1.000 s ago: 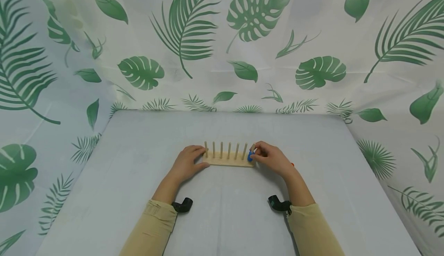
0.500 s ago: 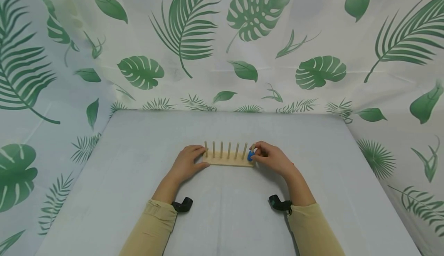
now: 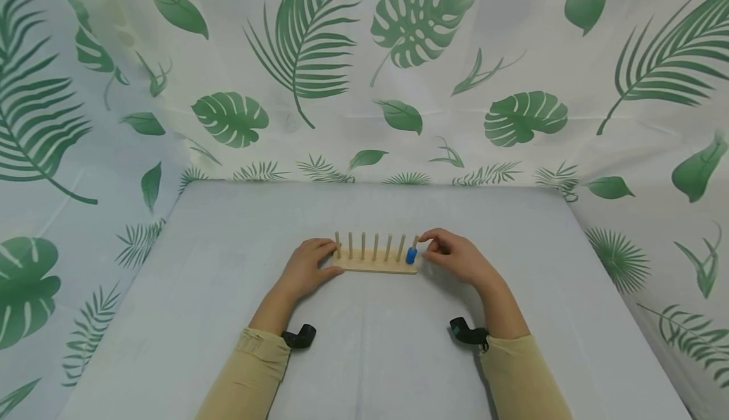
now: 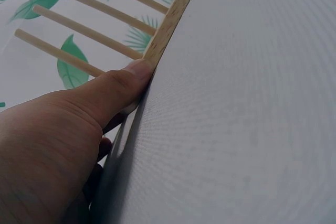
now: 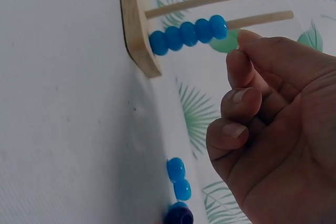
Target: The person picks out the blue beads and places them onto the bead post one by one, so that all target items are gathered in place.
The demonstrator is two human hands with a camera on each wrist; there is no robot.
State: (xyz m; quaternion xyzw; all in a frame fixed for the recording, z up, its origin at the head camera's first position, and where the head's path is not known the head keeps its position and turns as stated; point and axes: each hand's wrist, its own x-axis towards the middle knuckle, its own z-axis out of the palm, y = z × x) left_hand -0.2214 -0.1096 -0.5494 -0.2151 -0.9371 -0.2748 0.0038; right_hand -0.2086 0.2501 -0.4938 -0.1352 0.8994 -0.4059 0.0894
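Observation:
A light wooden peg board (image 3: 370, 264) with a row of upright pegs lies mid-table. Its rightmost peg carries a stack of several blue beads (image 3: 411, 255), clearly seen as blue beads (image 5: 189, 33) in the right wrist view; bare wood shows above them. My left hand (image 3: 310, 265) grips the board's left end, and in the left wrist view the thumb of the left hand (image 4: 63, 124) presses its front edge. Just right of the bead stack is my right hand (image 3: 458, 260), apart from it. In the right wrist view, the right hand (image 5: 283, 103) has bent fingers with nothing between them.
Loose blue beads (image 5: 177, 170) and a dark bead (image 5: 179, 215) lie on the table beyond the board's right end in the right wrist view. The white-covered table (image 3: 364, 344) meets a leaf-print curtain (image 3: 342, 142) at the back and sides.
My right hand has let go of the blue beads on the rightmost peg and moved slightly right. The stack now shows fully. My left hand stays on the board.

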